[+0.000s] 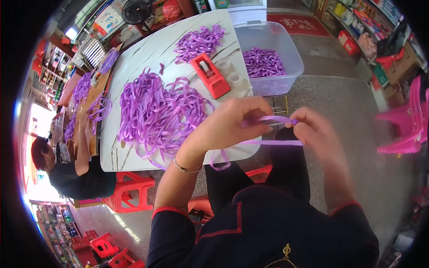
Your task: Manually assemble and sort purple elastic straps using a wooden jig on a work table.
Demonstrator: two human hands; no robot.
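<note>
A purple ribbon (pixel 276 119) is stretched between my two hands, just off the table's right edge. My left hand (pixel 237 123) grips it with thumb and fingers curled together. At the ribbon's other end my right hand (pixel 313 127), slightly blurred, pinches beside a small knotted bunch (pixel 294 122). A loose purple strip (pixel 281 143) runs below, its tail ending under my right fingers. Left of my left hand, a large heap of purple ribbons (pixel 152 107) covers part of the marbled white table (pixel 134 62).
A red tape dispenser (pixel 210 76) stands beside clear tape rolls (pixel 235 79). Behind it lies a pile of knotted purple pieces (pixel 199 42). A clear plastic bin (pixel 288 53) holds more pieces. At left, another person (pixel 76 169) works at a wooden table. Pink stools (pixel 404 118) stand right.
</note>
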